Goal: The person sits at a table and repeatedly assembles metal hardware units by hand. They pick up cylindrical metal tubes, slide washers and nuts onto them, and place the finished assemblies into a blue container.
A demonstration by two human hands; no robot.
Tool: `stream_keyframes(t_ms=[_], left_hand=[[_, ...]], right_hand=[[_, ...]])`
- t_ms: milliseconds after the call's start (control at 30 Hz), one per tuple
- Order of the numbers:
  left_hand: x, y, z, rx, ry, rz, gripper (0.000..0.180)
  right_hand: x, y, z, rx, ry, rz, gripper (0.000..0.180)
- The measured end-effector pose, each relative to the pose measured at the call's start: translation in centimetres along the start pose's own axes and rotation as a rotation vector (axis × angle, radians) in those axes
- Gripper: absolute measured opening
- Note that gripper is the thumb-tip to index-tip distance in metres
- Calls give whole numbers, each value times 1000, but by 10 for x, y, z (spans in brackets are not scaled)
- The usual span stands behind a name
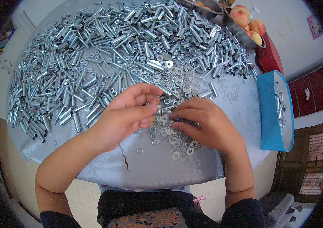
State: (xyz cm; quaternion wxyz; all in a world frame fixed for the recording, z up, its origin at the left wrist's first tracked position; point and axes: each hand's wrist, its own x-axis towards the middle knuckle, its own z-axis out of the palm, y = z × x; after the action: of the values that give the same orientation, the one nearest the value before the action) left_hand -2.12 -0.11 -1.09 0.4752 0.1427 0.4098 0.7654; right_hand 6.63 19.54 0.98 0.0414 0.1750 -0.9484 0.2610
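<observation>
Over the pile of washers [184, 81], my left hand [125, 116] is closed, thumb and forefinger pinching one end of a short shiny metal fastener [164, 111]. Its exact kind is too small and too covered to make out. My right hand [203, 121] comes in from the other side, fingers curled down with their tips at the fastener's other end. More small metal pieces show dark under the right fingers, partly hidden. Just beyond the left fingertips lies a metal sleeve [165, 90], slanting across the washers.
Metal sleeves [68, 98], bolts and nuts heap over the far and left parts of the cloth-covered table [108, 167]. At right stands a blue fabric bin [272, 114] holding metal parts. Metal bowls, one with peaches [239, 18], sit at the back right beside a red box [268, 57].
</observation>
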Motion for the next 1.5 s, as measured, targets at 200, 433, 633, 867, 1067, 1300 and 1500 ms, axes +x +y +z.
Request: stream_keyframes(t_ms=[200,433,633,867,1067,1300,1500], left_hand=[[0,0,0,16,-3,-14,36],[0,-1,5,42,42,3,30],[0,-4,4,4,-8,32,31],[-4,-4,7,87,-2,41,32],[-8,0,12,369,10,176,31],[-9,3,18,348,44,141,36],[-10,0,15,429,-38,164,29]], right_hand=[[-2,2,2,-50,26,-37,19],[1,-8,-7,-11,288,-84,25],[-1,-14,-3,168,299,-34,25],[4,-20,7,240,368,-58,24],[0,-18,11,354,269,180,22],[2,-19,10,359,304,86,25],[0,-20,0,309,188,119,31]])
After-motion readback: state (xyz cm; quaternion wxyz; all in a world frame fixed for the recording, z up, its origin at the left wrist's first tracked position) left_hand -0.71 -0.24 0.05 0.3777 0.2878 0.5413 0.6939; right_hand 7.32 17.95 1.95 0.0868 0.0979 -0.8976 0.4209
